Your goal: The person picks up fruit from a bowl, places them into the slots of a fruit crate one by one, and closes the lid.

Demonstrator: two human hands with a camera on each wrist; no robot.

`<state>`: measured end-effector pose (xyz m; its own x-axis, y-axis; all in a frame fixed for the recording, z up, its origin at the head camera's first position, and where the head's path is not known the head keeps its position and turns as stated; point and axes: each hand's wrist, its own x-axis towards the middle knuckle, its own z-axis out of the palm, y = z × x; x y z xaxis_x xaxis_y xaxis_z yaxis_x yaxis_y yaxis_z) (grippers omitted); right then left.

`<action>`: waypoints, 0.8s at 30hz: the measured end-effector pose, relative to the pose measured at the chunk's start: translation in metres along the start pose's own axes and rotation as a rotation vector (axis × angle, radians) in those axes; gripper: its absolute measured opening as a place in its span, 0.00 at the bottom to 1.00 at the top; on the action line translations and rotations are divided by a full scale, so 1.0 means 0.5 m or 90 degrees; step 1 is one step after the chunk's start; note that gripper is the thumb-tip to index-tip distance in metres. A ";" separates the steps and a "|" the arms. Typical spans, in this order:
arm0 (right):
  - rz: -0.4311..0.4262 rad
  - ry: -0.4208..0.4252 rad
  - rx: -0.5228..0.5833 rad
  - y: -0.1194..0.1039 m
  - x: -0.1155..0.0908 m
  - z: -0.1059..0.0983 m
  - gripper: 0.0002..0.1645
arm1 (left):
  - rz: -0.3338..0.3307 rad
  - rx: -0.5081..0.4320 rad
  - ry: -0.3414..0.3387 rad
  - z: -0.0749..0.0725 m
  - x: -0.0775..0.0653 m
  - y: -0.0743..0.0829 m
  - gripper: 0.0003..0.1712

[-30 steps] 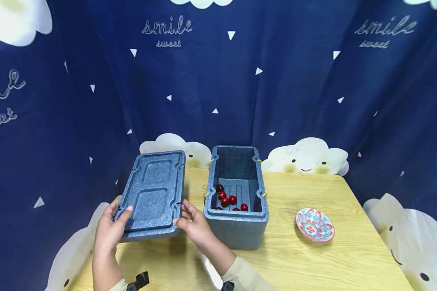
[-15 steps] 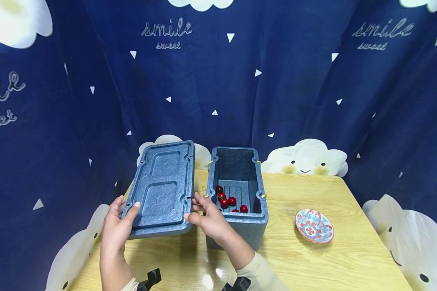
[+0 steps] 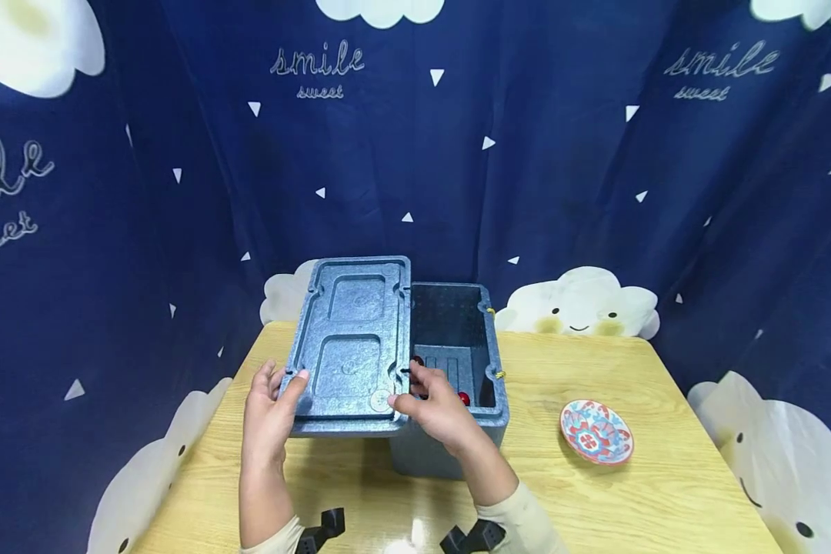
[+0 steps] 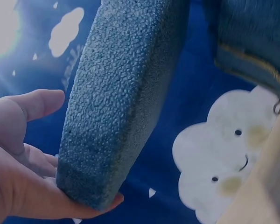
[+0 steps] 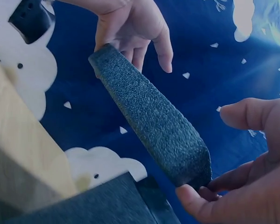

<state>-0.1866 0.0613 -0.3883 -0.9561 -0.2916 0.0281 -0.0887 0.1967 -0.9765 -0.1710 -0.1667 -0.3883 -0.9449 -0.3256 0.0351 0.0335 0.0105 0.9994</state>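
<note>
A blue-grey foam box lid (image 3: 349,346) hangs in the air, held at its near corners by both hands. My left hand (image 3: 271,412) grips its left edge, the fingers reaching underneath. On the right edge, my right hand (image 3: 443,408) holds the near corner, its thumb over the lid's rim. In the left wrist view the lid's rough side (image 4: 107,102) fills the middle, with the thumb raised along it. The matching foam box (image 3: 496,385) stands behind and right of the lid, which covers its left wall from view. Red cherry-like balls (image 3: 464,398) show inside it, mostly hidden.
On the wooden table (image 3: 561,500), a patterned red, white and blue bowl (image 3: 597,432) sits right of the box. Yellow cord (image 3: 501,375) loops at the box's right rim. A dark blue curtain (image 3: 415,169) hangs behind and on both sides.
Both hands have carried the lid to the right and slightly up, so it now overlaps the box's left side in the head view. The box and bowl have stayed in place.
</note>
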 end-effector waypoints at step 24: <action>0.043 0.133 -0.019 0.019 -0.043 -0.148 0.43 | 0.021 0.089 -0.121 0.181 -0.004 -0.013 0.52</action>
<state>-0.1876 0.1388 -0.3822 -0.9970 -0.0766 0.0101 -0.0280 0.2369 -0.9711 -0.1988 -0.0805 -0.3946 -0.9888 -0.1394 0.0537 0.0320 0.1537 0.9876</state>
